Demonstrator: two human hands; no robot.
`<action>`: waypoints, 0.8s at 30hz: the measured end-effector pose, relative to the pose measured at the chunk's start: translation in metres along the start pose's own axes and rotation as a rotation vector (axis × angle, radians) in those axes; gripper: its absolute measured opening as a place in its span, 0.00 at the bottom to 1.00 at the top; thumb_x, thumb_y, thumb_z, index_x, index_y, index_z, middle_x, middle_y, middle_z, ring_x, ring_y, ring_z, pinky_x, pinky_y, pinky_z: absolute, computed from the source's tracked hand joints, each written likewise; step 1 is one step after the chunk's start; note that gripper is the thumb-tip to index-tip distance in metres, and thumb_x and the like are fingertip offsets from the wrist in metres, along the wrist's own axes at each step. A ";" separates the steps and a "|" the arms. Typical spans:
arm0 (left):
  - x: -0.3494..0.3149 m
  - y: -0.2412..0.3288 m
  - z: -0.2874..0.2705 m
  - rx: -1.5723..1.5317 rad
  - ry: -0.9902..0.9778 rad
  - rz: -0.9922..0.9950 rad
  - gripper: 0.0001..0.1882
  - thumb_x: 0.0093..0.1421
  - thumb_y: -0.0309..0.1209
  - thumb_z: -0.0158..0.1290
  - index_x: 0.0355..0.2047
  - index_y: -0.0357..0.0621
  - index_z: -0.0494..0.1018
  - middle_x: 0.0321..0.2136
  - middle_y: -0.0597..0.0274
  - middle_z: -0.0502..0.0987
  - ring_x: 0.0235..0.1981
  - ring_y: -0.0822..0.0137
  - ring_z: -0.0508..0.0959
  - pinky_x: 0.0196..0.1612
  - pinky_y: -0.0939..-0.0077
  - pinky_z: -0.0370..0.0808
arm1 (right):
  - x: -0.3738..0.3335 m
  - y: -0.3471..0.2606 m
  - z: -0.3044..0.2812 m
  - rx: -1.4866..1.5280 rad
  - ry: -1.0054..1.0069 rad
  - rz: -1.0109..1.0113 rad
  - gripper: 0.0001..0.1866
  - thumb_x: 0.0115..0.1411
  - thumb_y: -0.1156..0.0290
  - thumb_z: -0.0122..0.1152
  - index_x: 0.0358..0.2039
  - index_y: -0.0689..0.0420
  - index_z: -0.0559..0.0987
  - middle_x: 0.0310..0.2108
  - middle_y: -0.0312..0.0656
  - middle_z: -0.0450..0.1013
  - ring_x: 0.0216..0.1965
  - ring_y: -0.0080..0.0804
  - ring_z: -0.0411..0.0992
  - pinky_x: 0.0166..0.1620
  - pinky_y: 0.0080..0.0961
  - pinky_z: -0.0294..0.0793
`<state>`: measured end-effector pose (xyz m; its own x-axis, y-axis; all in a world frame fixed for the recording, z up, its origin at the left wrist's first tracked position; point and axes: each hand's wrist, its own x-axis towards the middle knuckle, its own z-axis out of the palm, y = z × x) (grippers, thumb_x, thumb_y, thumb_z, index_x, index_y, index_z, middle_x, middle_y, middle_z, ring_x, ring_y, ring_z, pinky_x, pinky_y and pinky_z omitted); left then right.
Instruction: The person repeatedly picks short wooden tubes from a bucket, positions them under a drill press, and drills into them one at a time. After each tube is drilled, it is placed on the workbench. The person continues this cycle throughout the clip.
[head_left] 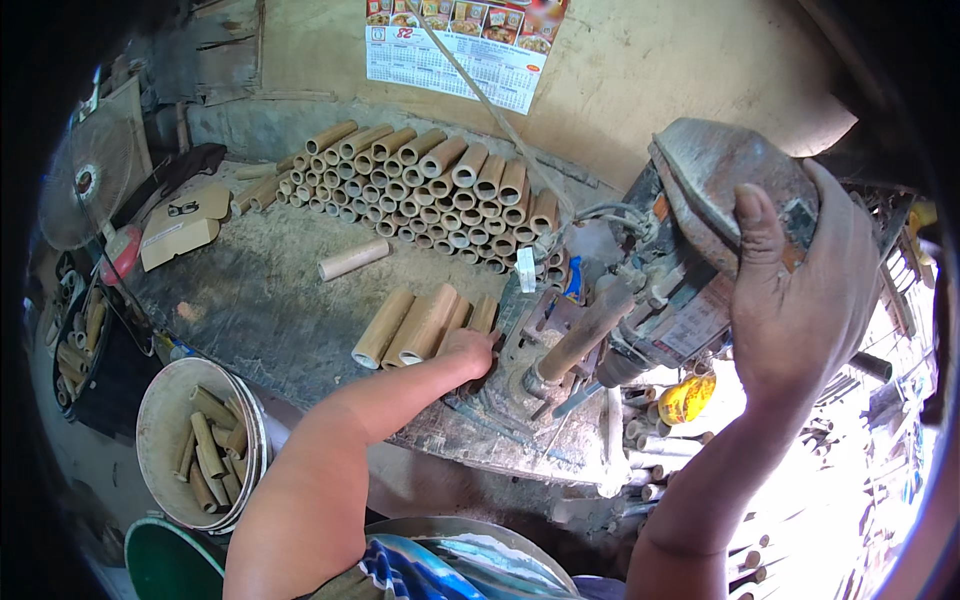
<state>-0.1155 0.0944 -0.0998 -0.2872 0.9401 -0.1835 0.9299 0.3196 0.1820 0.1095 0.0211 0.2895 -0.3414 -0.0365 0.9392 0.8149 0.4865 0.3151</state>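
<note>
My left hand (470, 352) is closed at the near end of a short bamboo tube (483, 314), its fingertips partly hidden. Just left of it, several thicker bamboo tubes (428, 325) lie side by side on the workbench (250, 280). My right hand (800, 290) grips the upper part of a bench-mounted power tool (725, 185), thumb along its worn metal housing and fingers wrapped over the far side, mostly out of sight. The tool tilts up on a metal post at the bench's right end. A single bamboo tube (354, 259) lies apart, farther back.
Stacked bamboo tubes (430, 195) line the back. At left are a fan (85, 185), an opened cardboard box (185, 228), a white bucket (250, 440) of bamboo pieces and a green bucket (165, 560). A yellow object (687, 398) and more tubes lie below right. A cord (490, 105) hangs behind.
</note>
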 end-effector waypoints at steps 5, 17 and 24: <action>0.010 -0.015 -0.013 -0.640 -0.042 -0.228 0.49 0.60 0.38 0.56 0.76 0.52 0.42 0.38 0.48 0.83 0.26 0.56 0.82 0.32 0.62 0.82 | 0.001 0.001 -0.002 0.036 -0.018 -0.009 0.35 0.65 0.36 0.53 0.54 0.56 0.76 0.47 0.50 0.75 0.54 0.51 0.72 0.58 0.47 0.67; 0.119 -0.008 -0.100 -1.325 0.690 0.153 0.36 0.65 0.40 0.52 0.70 0.47 0.53 0.31 0.57 0.80 0.28 0.68 0.80 0.30 0.69 0.76 | 0.002 -0.002 0.002 0.118 0.073 -0.046 0.30 0.65 0.46 0.60 0.51 0.62 0.78 0.43 0.50 0.77 0.47 0.51 0.76 0.53 0.43 0.70; 0.196 0.007 -0.146 -1.435 0.648 -0.052 0.34 0.63 0.43 0.58 0.63 0.38 0.61 0.32 0.55 0.80 0.24 0.67 0.79 0.29 0.68 0.77 | 0.000 -0.001 0.002 0.067 0.012 -0.022 0.29 0.64 0.47 0.60 0.53 0.60 0.77 0.47 0.51 0.76 0.49 0.53 0.74 0.54 0.45 0.70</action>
<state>-0.1988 0.2985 0.0063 -0.7066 0.6933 0.1419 0.0403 -0.1607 0.9862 0.1076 0.0223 0.2892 -0.3531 -0.0582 0.9338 0.7738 0.5429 0.3264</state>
